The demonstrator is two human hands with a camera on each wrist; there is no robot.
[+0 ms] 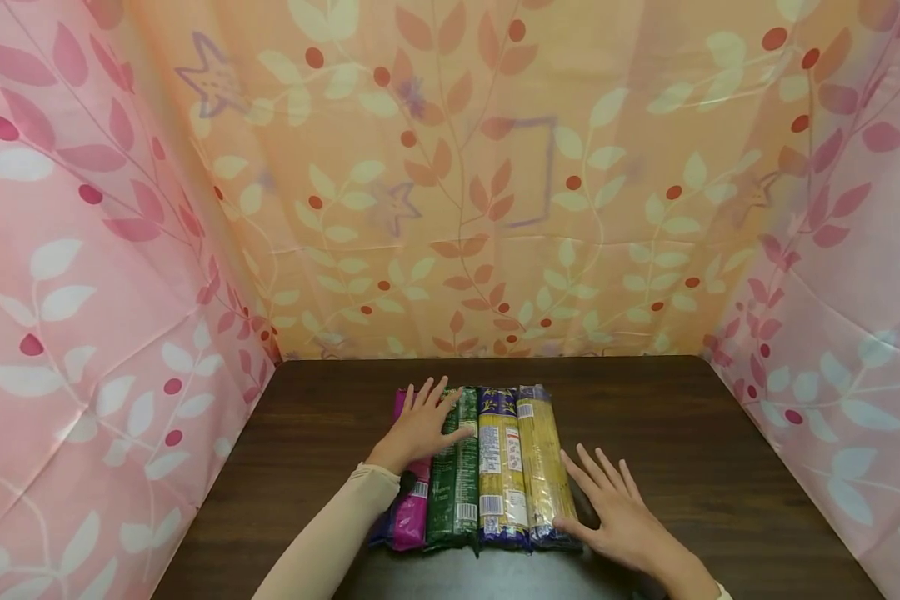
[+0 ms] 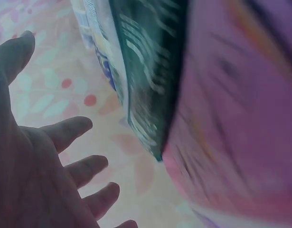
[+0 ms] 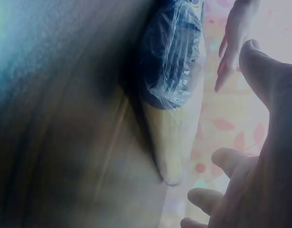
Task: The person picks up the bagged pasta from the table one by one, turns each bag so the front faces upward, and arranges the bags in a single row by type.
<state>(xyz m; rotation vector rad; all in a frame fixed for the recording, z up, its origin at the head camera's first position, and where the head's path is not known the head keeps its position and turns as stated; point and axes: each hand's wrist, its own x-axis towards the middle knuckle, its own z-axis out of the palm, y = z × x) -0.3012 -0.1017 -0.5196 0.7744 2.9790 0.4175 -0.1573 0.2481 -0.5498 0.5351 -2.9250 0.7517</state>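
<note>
Long plastic packets lie side by side on the table in the head view. Leftmost is a magenta packet [image 1: 411,521], partly hidden by my left hand [image 1: 418,429]; to its right is a dark green packet [image 1: 450,492]. Beyond these are a yellow-and-blue packet [image 1: 501,467] with white labels and a clear packet [image 1: 543,467] of thin yellow sticks. My left hand is spread over the magenta and green packets; its wrist view shows a gap between fingers and packets. My right hand [image 1: 618,512] is beside the clear packet, fingers spread, thumb near its lower right edge.
The dark wooden table [image 1: 667,408] carries the packets near its front middle. Behind it hangs an orange leaf-patterned curtain [image 1: 457,275]; pink patterned curtains stand at the left [image 1: 105,333] and right [image 1: 825,333]. A bit of dark blue packaging [image 1: 379,533] shows beside the magenta packet.
</note>
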